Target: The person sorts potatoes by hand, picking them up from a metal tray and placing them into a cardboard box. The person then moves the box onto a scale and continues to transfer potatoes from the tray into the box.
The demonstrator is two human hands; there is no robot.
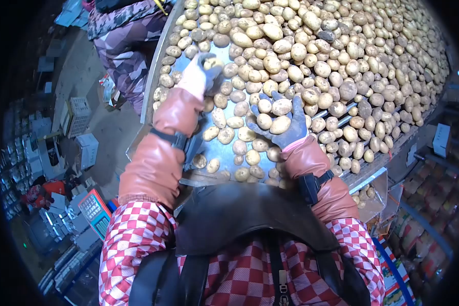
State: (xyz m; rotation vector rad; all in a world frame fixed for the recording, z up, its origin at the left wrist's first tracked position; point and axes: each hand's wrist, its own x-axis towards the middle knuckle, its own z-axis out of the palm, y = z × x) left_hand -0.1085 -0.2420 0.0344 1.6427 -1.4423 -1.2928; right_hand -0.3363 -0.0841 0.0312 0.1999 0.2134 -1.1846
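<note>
My left hand [198,75], gloved, is over the left part of the metal sorting table [220,53], its fingers curled round a pale potato [212,63]. Palm up, my right hand [294,128] in a blue-grey glove cups several potatoes [280,124] with its fingers bent around them. Loose potatoes [227,134] lie on the metal between and below both hands. Some have dark, soiled skin. Brown sleeve covers reach up both forearms, with a black strap on each.
A large heap of potatoes [341,56] fills the table's far and right side. Metal bars [346,120] show beneath it right of my right hand. Another person in camouflage trousers [122,56] stands beyond the left edge. A clear bin [371,194] with potatoes hangs at the right front.
</note>
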